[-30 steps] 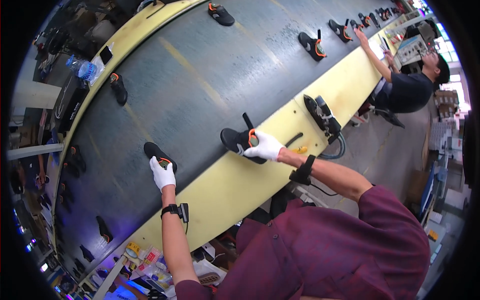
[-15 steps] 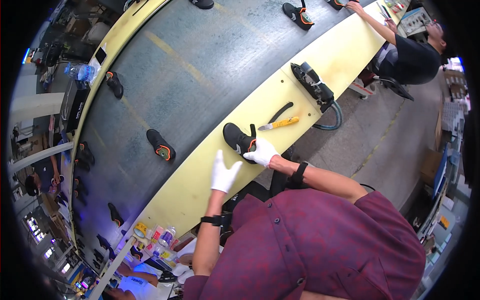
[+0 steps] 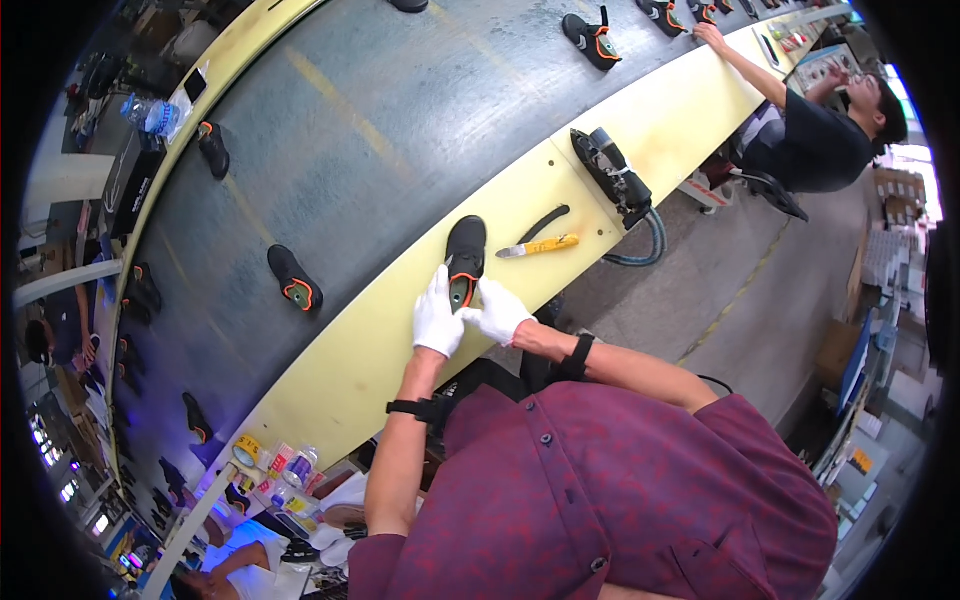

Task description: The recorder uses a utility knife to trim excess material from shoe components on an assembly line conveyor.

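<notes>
A: Two gloved hands on one black shoe (image 3: pixel 465 258) with orange trim. It lies on the yellow ledge (image 3: pixel 350 370), right at the edge of the grey belt (image 3: pixel 350 150), heel end toward the person.

B: Step?

A: Looks like a heel or collar check, maybe an insole fit. Left hand (image 3: pixel 437 314) flanks the heel on one side, right hand (image 3: pixel 498 311) on the other.

B: Fingers?

A: Left: fingers together, pointing up along the side of the shoe, touching it. Right: curled in, thumb and forefinger seem to pinch the heel rim. Hard to tell how tight, the gloves blur it.

B: Next move needs?

A: My read: a firm two-sided hold so the shoe doesn't skid on the ledge. The yellow-handled tool (image 3: pixel 540 245) and the black curved tool (image 3: pixel 545 221) lie just beside the toe, within reach of the right hand.

B: Anything else close?

A: Another black shoe (image 3: pixel 291 278) on the belt, well apart. A co-worker (image 3: pixel 815 140) further down the line.
</notes>
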Action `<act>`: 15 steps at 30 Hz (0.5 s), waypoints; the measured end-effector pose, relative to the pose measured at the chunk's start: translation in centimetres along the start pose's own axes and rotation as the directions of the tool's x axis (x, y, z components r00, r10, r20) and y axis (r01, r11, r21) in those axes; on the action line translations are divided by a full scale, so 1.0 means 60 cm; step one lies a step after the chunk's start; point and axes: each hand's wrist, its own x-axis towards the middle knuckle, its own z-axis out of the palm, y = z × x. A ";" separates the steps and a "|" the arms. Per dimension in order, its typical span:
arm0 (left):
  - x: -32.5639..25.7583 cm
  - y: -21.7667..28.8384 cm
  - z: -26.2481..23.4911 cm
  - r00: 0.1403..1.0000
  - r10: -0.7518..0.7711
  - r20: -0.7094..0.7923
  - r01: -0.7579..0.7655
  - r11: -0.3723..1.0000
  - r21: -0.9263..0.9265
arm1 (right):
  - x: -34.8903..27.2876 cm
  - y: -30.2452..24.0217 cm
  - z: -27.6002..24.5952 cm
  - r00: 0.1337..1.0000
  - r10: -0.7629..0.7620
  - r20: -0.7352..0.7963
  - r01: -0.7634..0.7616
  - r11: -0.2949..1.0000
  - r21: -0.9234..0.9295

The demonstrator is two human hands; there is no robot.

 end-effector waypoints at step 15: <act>0.020 -0.017 -0.047 0.985 0.008 -0.174 -0.010 1.000 -0.012 | 0.112 0.194 -0.183 0.948 -0.316 0.044 0.234 0.596 -0.768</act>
